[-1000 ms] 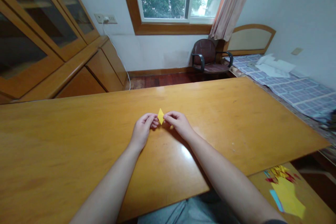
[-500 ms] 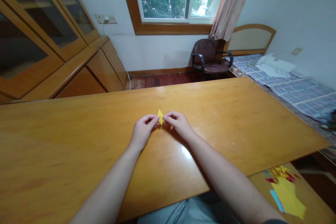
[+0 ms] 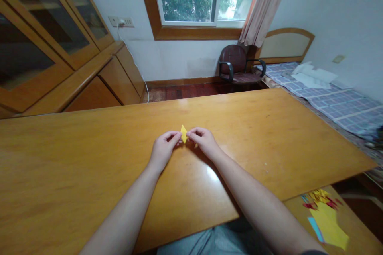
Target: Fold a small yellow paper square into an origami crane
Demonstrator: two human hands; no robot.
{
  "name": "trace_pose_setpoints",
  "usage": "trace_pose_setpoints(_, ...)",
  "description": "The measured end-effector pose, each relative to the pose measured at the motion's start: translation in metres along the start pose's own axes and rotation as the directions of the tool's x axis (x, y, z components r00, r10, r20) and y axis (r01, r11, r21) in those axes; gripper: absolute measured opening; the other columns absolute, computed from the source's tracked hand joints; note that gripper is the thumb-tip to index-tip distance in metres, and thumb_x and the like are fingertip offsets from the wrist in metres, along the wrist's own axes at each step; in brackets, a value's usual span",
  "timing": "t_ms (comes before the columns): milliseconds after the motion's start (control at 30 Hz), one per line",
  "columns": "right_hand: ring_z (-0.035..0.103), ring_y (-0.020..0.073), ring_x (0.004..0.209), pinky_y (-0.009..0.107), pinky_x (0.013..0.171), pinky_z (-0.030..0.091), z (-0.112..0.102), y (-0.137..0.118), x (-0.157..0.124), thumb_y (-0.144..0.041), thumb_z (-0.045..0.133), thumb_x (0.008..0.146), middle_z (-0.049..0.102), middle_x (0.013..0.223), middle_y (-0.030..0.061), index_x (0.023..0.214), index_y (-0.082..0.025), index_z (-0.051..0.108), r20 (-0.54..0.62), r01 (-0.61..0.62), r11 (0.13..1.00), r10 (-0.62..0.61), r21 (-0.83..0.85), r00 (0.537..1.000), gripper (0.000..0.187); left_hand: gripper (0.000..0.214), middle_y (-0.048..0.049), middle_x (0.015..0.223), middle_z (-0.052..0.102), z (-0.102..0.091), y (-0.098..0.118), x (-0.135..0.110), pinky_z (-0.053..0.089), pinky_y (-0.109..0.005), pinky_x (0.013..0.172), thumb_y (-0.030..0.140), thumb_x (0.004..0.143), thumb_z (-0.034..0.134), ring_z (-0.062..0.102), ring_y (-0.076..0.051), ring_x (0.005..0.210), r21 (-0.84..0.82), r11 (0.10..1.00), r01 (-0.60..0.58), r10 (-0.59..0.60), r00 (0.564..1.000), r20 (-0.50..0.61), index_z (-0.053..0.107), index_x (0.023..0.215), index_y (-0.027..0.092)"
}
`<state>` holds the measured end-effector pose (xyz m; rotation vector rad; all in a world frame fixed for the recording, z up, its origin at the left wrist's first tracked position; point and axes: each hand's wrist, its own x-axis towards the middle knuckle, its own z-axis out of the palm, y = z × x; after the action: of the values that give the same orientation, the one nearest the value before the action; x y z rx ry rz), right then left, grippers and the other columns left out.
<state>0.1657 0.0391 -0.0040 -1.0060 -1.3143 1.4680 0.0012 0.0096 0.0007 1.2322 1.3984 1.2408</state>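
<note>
A small folded piece of yellow paper (image 3: 183,133) stands just above the middle of a wide wooden table (image 3: 74,159). My left hand (image 3: 163,149) pinches its left side with curled fingers. My right hand (image 3: 203,142) pinches its right side, thumb and forefinger pressed together. Both hands rest low over the tabletop, and only the upper tip of the paper shows between the fingertips.
A lower surface (image 3: 359,239) at the bottom right carries sheets and scraps of yellow, blue and red paper (image 3: 327,221). Wooden cabinets (image 3: 60,48) line the left wall. A dark chair (image 3: 237,65) and a bed (image 3: 335,99) stand beyond the table's far right.
The yellow paper shows less than a second ago: the fingers of both hands have closed in over it. The hands stay in the same spot.
</note>
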Motion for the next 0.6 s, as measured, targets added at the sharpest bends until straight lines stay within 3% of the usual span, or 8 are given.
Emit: trace_pose_setpoints(600,0.053,0.0127,0.060,0.026,0.060,0.041,0.0000,0.0003,-0.0003,-0.039,0.070,0.074,0.063,0.065,0.0005,0.071,-0.017,0.067,-0.020,-0.012,0.999,0.013,0.035,1.000,0.022,0.029,-0.0005,0.068,0.065,0.0015,-0.0004,-0.0008,0.045,-0.025,0.065,0.043,0.075,0.073,0.057,-0.013,0.064,-0.076,0.997,0.016,-0.012,0.998,0.059,0.068,0.082,0.016)
